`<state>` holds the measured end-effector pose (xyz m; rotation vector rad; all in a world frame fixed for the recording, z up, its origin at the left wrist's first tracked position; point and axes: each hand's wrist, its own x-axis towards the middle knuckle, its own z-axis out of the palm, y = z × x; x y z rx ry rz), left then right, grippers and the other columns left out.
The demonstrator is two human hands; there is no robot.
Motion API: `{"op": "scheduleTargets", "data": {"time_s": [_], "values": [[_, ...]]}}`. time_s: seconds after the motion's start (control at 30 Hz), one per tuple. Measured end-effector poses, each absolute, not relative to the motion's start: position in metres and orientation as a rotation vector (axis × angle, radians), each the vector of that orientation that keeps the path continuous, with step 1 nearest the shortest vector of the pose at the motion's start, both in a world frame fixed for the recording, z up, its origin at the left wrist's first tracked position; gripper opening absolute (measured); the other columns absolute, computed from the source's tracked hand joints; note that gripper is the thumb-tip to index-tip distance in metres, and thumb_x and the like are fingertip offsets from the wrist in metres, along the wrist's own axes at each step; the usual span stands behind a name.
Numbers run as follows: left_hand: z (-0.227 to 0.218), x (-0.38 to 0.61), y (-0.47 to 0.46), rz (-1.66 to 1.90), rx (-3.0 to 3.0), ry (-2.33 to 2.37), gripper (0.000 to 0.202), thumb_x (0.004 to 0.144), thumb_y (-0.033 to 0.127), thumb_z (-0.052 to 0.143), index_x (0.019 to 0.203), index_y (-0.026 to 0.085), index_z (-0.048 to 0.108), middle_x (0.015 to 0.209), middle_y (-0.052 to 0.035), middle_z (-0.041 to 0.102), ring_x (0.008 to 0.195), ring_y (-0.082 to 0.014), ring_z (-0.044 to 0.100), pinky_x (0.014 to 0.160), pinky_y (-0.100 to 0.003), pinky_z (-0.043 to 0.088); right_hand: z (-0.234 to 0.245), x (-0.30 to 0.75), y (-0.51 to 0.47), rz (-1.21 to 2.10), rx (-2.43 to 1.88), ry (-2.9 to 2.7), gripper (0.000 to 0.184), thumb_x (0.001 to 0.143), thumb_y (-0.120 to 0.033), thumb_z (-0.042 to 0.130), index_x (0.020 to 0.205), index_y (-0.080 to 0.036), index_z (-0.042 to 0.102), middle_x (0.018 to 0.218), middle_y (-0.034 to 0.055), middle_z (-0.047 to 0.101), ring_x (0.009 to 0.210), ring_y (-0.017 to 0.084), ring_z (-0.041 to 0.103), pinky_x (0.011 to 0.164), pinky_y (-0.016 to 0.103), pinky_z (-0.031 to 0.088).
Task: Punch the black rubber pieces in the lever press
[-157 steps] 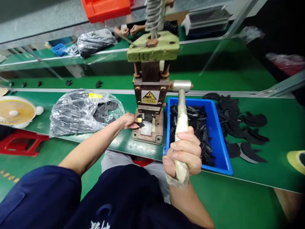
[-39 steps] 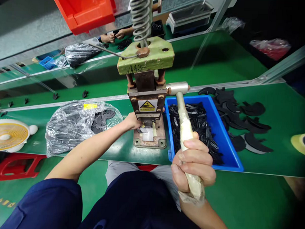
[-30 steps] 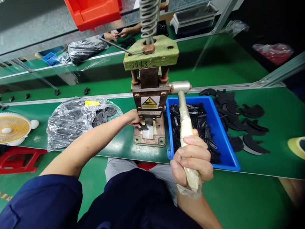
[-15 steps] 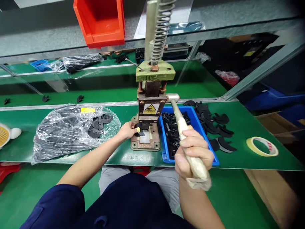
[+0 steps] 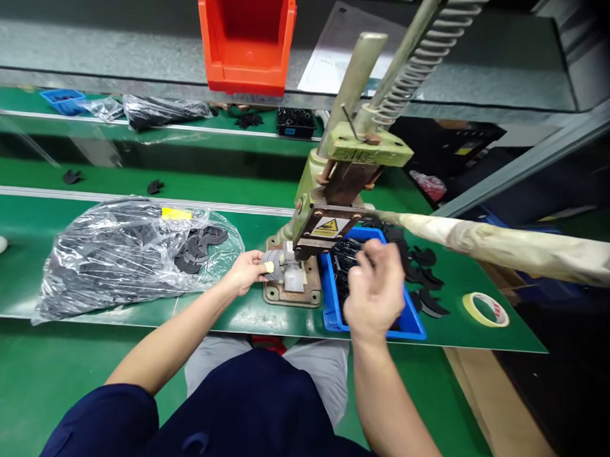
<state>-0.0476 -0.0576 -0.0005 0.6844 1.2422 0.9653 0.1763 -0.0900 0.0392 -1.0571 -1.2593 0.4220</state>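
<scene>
Grey curved piece (image 5: 275, 259) pinched in left fingers (image 5: 256, 264); right fingers' (image 5: 380, 250) hold over bin (image 5: 332, 316) unclear.

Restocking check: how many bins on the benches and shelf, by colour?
Orange bin: 1
Blue bins, one by the press, one far left: 2
Black bin: 1
Total: 4

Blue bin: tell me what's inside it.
Inside the blue bin lie small black parts. The right hand covers most of the inside, so the rest cannot be seen.
</scene>
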Motion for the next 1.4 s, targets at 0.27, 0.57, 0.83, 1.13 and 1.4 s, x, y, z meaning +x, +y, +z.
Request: {"op": "scheduleTargets", "data": {"time_s": [0.27, 0.57, 0.83, 1.13, 1.4], "values": [[0.015, -0.053, -0.09, 0.851, 0.513, 0.916, 0.04, 0.055, 0.021, 0.093, 0.079, 0.011, 0.062, 0.069, -0.0017, 0.067, 0.056, -0.0117, 0.066, 0.055, -0.023, 0.057, -0.022, 0.132, -0.113, 0.859, -1.176, -1.488, 0.037, 0.089, -0.039, 0.062, 0.122, -0.023, 0.065, 0.114, 0.0092, 0.073, 0.099, 0.02, 0.072, 0.086, 0.034, 0.061], [-0.003, -0.036, -0.108, 0.789, 0.201, 0.83, 0.017, 0.071, 0.001, 0.079, 0.078, 0.006, 0.065, 0.075, -0.007, 0.07, 0.061, -0.0106, 0.068, 0.061, -0.018, 0.058, -0.017, 0.133, -0.117, 0.986, -1.29, -1.443, 0.026, 0.088, -0.046, 0.06, 0.093, -0.021, 0.069, 0.085, 0.0028, 0.073, 0.072, 0.015, 0.067, 0.068, 0.028, 0.055], [0.015, -0.026, -0.113, 0.895, 0.37, 0.879, 0.035, 0.065, 0.015, 0.09, 0.087, 0.009, 0.064, 0.079, -0.0053, 0.07, 0.064, -0.0124, 0.069, 0.06, -0.022, 0.058, -0.037, 0.133, -0.11, 1.014, -1.283, -1.24, 0.034, 0.083, -0.053, 0.063, 0.091, -0.02, 0.068, 0.087, 0.0039, 0.073, 0.077, 0.017, 0.067, 0.072, 0.031, 0.056], [0.001, -0.034, -0.123, 1.27, 1.22, 1.043, 0.03, 0.084, 0.026, 0.073, 0.112, 0.017, 0.068, 0.1, -0.0065, 0.07, 0.089, -0.0168, 0.068, 0.076, -0.03, 0.058, -0.027, 0.148, -0.111, 0.975, -1.24, -1.236, 0.05, 0.086, -0.057, 0.058, 0.12, -0.02, 0.062, 0.107, 0.0121, 0.075, 0.083, 0.02, 0.072, 0.075, 0.04, 0.062], [-0.005, -0.074, -0.118, 1.644, 2.497, 1.248, 0.022, 0.092, 0.005, 0.052, 0.102, 0.019, 0.066, 0.096, -0.0075, 0.074, 0.092, -0.0176, 0.068, 0.082, -0.032, 0.056, -0.022, 0.247, -0.085, 0.62, -1.635, -1.412, 0.047, 0.082, -0.059, 0.06, 0.105, -0.019, 0.068, 0.108, 0.014, 0.071, 0.093, 0.024, 0.067, 0.095, 0.051, 0.054]]}}
